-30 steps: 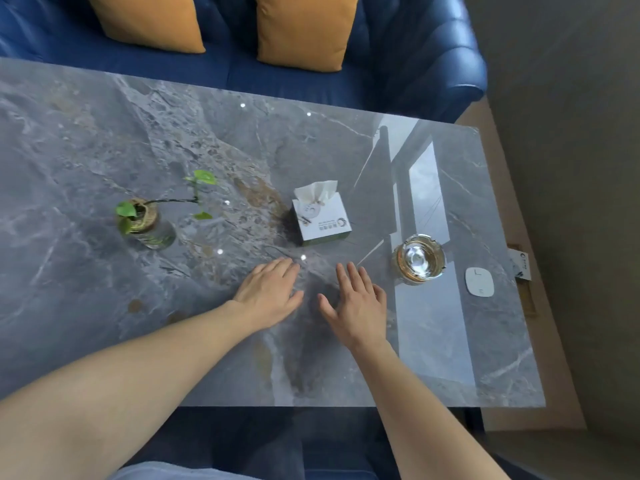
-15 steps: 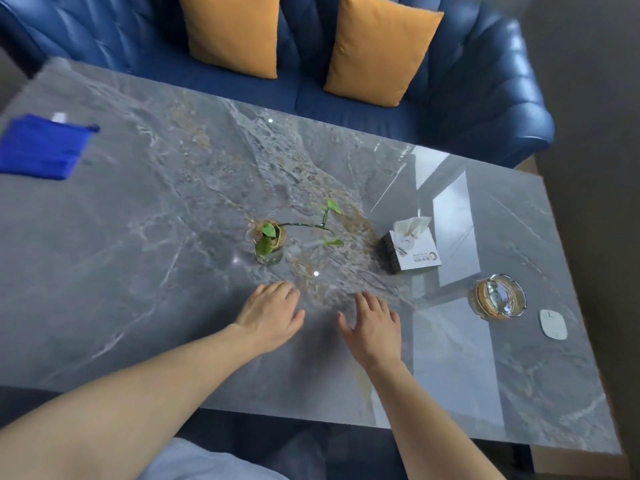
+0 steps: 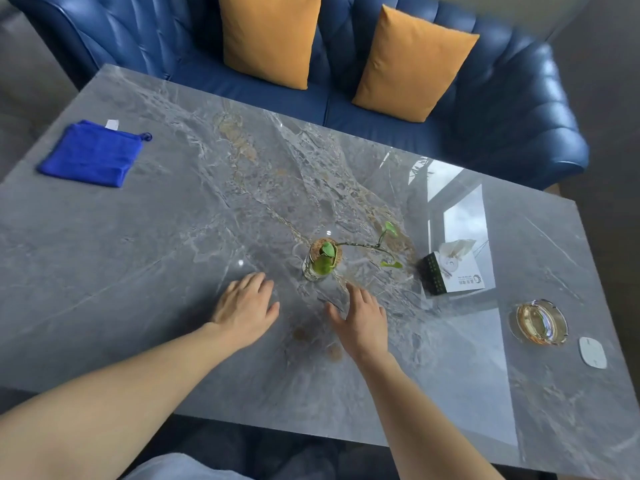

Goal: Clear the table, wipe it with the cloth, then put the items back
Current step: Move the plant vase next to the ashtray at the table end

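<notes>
On the grey marble table (image 3: 145,271) a small glass vase with a green plant (image 3: 322,261) stands near the middle. To its right sit a tissue box (image 3: 453,271), a glass ashtray (image 3: 538,322) and a small white flat device (image 3: 593,352). A folded blue cloth (image 3: 91,154) lies at the far left. My left hand (image 3: 244,304) and my right hand (image 3: 362,318) lie flat on the tabletop just in front of the vase, fingers straight, holding nothing. Neither hand touches the vase.
A blue sofa (image 3: 502,109) with two orange cushions (image 3: 410,62) runs along the table's far edge. The table's near edge is close to my body. Grey floor shows at the left and right.
The view has swung left, so the blue cloth and more of the table's left part came into sight. Both hands stay flat on the table, now nearer the vase.
</notes>
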`<state>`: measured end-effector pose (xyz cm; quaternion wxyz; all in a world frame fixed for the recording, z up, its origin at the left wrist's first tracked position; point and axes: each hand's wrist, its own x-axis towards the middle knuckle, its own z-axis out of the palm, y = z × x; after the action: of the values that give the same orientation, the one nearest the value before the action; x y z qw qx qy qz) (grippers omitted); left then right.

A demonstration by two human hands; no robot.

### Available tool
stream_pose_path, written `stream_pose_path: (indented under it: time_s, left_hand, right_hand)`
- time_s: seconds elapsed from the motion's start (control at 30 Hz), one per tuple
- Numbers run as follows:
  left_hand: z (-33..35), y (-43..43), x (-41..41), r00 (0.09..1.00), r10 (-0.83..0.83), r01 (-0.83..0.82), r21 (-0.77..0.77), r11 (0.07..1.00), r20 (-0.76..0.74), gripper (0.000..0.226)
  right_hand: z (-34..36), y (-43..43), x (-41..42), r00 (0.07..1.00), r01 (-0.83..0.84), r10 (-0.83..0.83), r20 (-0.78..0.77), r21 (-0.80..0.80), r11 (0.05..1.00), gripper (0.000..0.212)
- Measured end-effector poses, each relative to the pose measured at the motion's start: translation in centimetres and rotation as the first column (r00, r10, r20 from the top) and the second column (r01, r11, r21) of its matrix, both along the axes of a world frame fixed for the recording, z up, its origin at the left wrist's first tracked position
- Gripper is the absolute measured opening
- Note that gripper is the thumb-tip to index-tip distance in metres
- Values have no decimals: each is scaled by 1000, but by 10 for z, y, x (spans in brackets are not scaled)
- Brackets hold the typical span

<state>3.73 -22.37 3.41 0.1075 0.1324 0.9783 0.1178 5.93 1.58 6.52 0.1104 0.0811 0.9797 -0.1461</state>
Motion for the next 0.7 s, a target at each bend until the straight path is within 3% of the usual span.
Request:
stream_pose_path:
  time_s: [0.23, 0.37, 0.7]
  left_hand:
    - [-22, -36, -21, 994, 108, -106, -71, 992, 17, 71]
    - [-29, -41, -23, 990, 139, -136, -77, 988, 33, 77]
    - [-39, -41, -20, 982, 172, -169, -46, 985, 77, 79]
  right_hand:
    - [-7, -32, -22, 970, 179, -211, -122, -233, 956, 89]
    - [0, -50, -31, 920, 223, -321, -224, -375, 900, 83]
    - [10, -67, -62, 893, 283, -387, -230, -380, 881, 63]
